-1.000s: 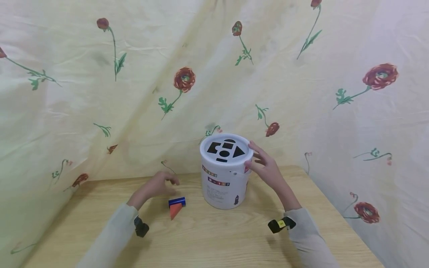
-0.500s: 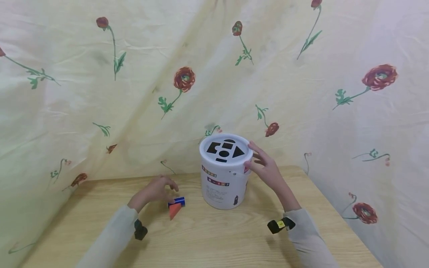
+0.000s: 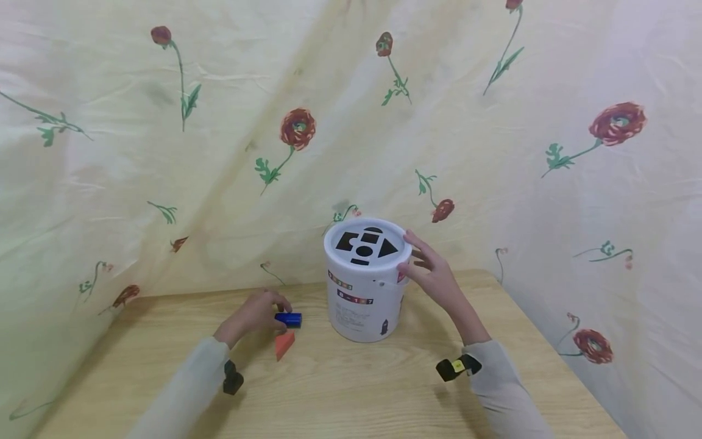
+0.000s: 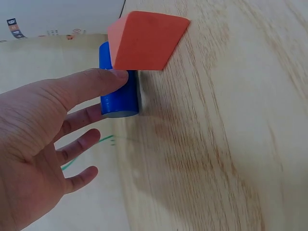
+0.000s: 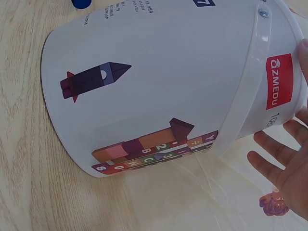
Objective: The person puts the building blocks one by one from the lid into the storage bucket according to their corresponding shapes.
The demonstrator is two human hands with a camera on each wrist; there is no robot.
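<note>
My left hand (image 3: 253, 315) pinches a blue cylinder block (image 3: 291, 319) between thumb and index finger. In the left wrist view, the thumb lies across the blue cylinder (image 4: 120, 100), and the other fingers spread below it. An orange wedge-shaped block (image 3: 284, 346) lies just in front of it on the table; that orange block (image 4: 148, 42) overlaps the cylinder's far end in the left wrist view. My right hand (image 3: 436, 283) rests against the rim of a white bucket (image 3: 351, 314), fingers fairly straight. From the right wrist, those fingers (image 5: 275, 153) show beside the bucket's lid end.
The bucket's lid (image 3: 351, 259) has several shaped black holes, among them a circle and a triangle. A wooden table (image 3: 351, 390) carries everything. A flowered cloth (image 3: 230, 152) hangs behind and along the sides.
My left hand has come down onto the blue cylinder and taken hold of it. The cylinder has shifted slightly away from the orange block. My right hand stays at the bucket's rim.
</note>
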